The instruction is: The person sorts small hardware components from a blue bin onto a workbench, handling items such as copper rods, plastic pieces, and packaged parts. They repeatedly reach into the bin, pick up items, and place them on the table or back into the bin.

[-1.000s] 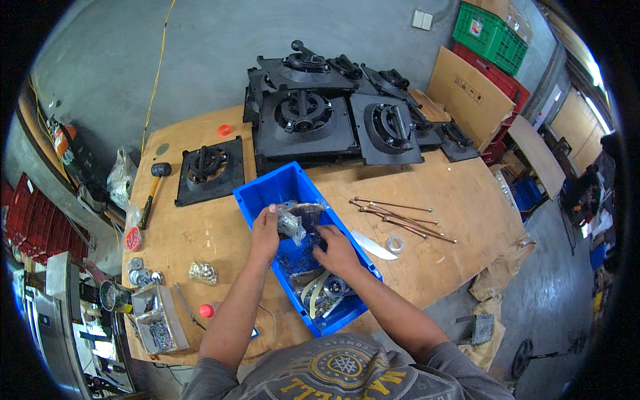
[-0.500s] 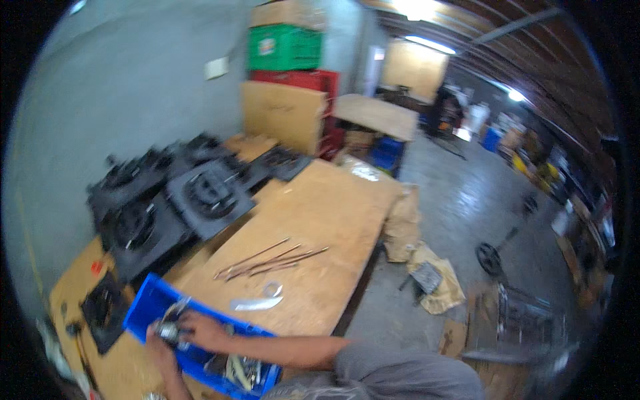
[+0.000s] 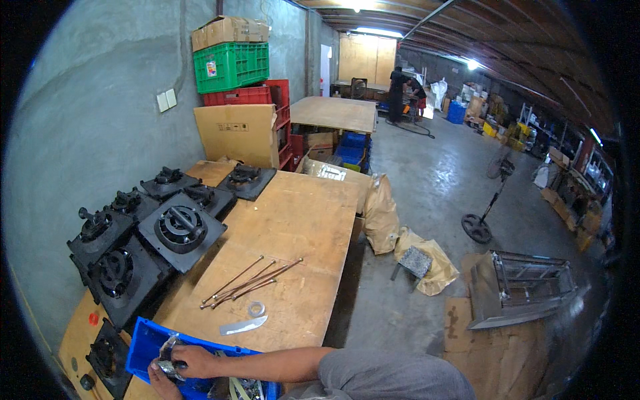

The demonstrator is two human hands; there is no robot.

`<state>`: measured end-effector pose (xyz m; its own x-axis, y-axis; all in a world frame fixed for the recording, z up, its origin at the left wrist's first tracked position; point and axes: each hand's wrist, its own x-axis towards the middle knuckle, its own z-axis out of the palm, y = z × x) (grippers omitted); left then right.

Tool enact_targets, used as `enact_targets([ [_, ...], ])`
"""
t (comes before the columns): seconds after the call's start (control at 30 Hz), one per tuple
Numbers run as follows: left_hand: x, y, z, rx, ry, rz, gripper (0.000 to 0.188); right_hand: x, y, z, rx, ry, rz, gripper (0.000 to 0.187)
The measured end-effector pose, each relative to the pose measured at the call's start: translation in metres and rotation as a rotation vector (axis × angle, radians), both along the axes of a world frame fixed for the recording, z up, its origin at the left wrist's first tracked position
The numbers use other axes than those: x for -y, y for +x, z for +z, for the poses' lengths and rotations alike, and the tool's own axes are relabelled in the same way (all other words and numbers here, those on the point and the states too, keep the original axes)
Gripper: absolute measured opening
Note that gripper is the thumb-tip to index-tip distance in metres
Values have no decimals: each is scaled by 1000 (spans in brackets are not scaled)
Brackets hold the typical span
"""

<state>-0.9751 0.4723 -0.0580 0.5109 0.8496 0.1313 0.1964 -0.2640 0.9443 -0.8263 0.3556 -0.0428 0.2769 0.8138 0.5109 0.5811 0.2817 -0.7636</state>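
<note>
Over the left end of a blue plastic bin (image 3: 138, 348), both hands grip a crinkled, silvery, shiny piece (image 3: 167, 351), perhaps a wrapped or bagged part; its exact kind does not show. My right hand (image 3: 197, 362) reaches across from the right, its fingers curled on the piece. From below, my left hand (image 3: 163, 384) holds the lower end between thumb and fingers. Mixed small metal parts and a pale strip (image 3: 237, 388) lie in the bin, partly under my right forearm. Beyond the bin, several thin copper-coloured rods (image 3: 241, 287), a tape roll (image 3: 256, 309) and a silvery blade-shaped piece (image 3: 244, 325) rest on the wooden table (image 3: 300, 227).
Black square burner units (image 3: 181, 223) crowd the table's left side by the wall. Behind them stand a cardboard sheet (image 3: 237, 135) and stacked crates (image 3: 232, 67). Right of the table are paper sacks (image 3: 381, 217), a pedestal fan (image 3: 477, 228) and a metal frame (image 3: 520, 287). People (image 3: 398, 93) are far off.
The view has turned to the right and steadied, so the bin sits lower in the picture. Both hands stay together on the silvery piece at the bin's left end.
</note>
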Motion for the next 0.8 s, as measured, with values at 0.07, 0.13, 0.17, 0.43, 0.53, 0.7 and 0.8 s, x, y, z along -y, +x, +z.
enact_targets([
  [0.07,-8,-2,-14,161,-56,83,55,4,-2,0,-66,6,12,33],
  [0.13,-11,-9,-20,212,-40,156,55,17,1,15,-61,-109,39,33],
  [0.17,-9,-8,-20,191,0,173,56,23,5,21,-50,-167,42,33],
  [0.43,9,4,-7,3,246,228,56,16,1,3,76,-125,-43,29],
  [0.53,11,6,-3,63,178,91,52,3,4,-8,34,-128,51,25],
  [0.7,-5,-6,-20,209,165,124,49,4,-9,5,91,-77,71,23],
  [0.8,15,2,3,57,237,206,46,7,-7,1,249,47,8,22],
])
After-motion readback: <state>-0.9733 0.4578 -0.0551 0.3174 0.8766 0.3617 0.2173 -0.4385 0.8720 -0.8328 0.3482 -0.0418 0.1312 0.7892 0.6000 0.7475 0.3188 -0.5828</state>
